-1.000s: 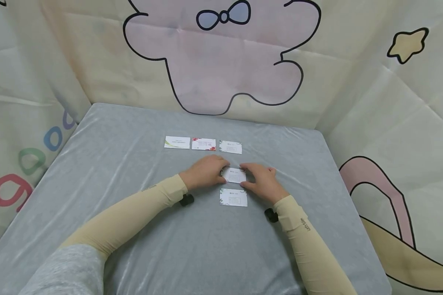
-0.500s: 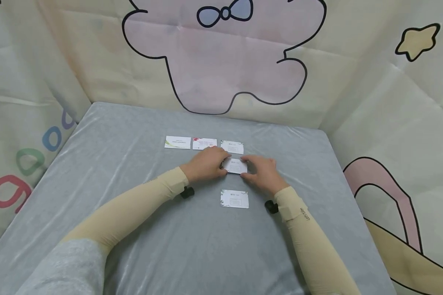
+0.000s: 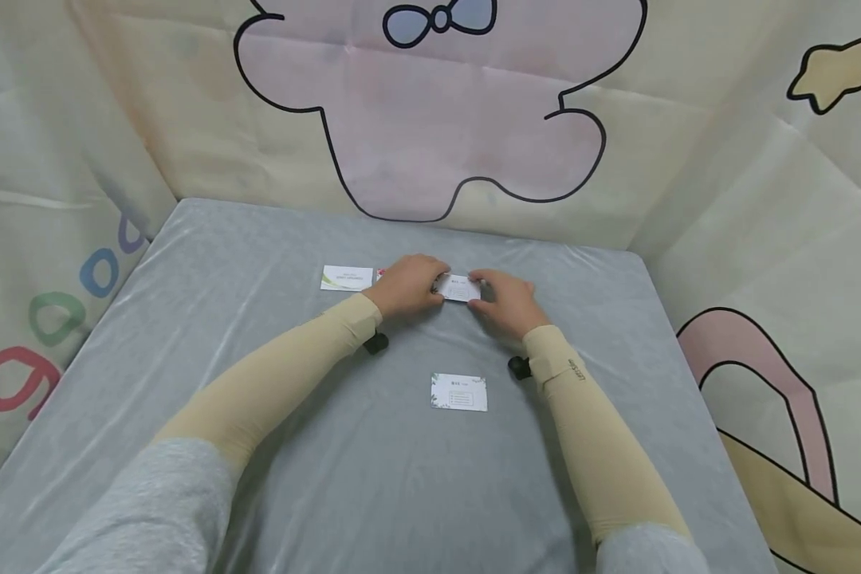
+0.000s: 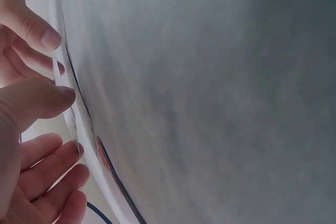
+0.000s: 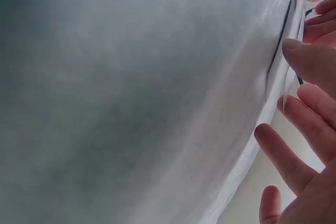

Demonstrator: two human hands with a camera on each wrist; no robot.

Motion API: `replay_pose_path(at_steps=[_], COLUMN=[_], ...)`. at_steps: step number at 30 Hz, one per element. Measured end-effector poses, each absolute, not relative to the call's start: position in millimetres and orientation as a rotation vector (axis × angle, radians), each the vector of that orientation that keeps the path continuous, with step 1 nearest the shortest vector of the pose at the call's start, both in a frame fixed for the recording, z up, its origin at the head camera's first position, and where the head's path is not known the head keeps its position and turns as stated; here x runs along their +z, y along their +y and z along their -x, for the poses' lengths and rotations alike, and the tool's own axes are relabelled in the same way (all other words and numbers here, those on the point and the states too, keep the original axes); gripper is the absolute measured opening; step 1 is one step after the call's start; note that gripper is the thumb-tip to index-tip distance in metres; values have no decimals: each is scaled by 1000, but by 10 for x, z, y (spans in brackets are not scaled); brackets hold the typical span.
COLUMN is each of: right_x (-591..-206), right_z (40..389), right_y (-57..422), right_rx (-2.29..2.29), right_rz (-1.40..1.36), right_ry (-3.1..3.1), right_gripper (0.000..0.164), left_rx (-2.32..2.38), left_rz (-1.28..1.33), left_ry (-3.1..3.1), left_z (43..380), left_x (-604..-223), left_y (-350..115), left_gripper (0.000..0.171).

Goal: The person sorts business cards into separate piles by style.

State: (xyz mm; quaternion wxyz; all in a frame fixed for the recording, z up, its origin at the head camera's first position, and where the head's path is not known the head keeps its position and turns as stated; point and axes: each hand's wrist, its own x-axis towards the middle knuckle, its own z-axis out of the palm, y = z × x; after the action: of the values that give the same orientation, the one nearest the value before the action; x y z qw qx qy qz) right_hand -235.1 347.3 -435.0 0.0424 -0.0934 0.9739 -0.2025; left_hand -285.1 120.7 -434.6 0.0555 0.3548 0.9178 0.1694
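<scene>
A white business card point(image 3: 459, 288) with green leaf corners is held by its two short sides. My left hand point(image 3: 410, 285) pinches its left side and my right hand point(image 3: 511, 303) its right side, thumbs at the near corners. Both wrist views show the card point(image 5: 289, 80) almost edge-on as a thin strip. A matching leaf-corner business card point(image 3: 459, 391) lies nearer to me. At the back left lies a card with a green-yellow curve point(image 3: 347, 278). Most of a red-flower card point(image 3: 380, 273) is hidden by my left hand. The back row's leaf-corner card is hidden behind the held one.
A grey velvety cloth point(image 3: 344, 478) covers the table. Curtains with cartoon drawings point(image 3: 430, 143) stand close behind it and at both sides. Black wrist cameras point(image 3: 520, 367) hang under my forearms.
Both hands have carried the pinched card away from me, from just behind the near card up to the back row. The near card stays put; my left hand now covers much of the red-flower card.
</scene>
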Motion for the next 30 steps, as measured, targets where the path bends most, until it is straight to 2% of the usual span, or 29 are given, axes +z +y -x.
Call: replay_pose_path(at_steps=[30], right_x=[-4473], right_z=[2526], right_y=[3463], right_rx=[-540], right_rz=[263], right_ry=[2974], right_gripper=[52], left_rx=[486], left_rz=[-1018], left_ry=[2783], left_z=[2899], left_x=[-4393], left_y=[1221], left_gripper=[53])
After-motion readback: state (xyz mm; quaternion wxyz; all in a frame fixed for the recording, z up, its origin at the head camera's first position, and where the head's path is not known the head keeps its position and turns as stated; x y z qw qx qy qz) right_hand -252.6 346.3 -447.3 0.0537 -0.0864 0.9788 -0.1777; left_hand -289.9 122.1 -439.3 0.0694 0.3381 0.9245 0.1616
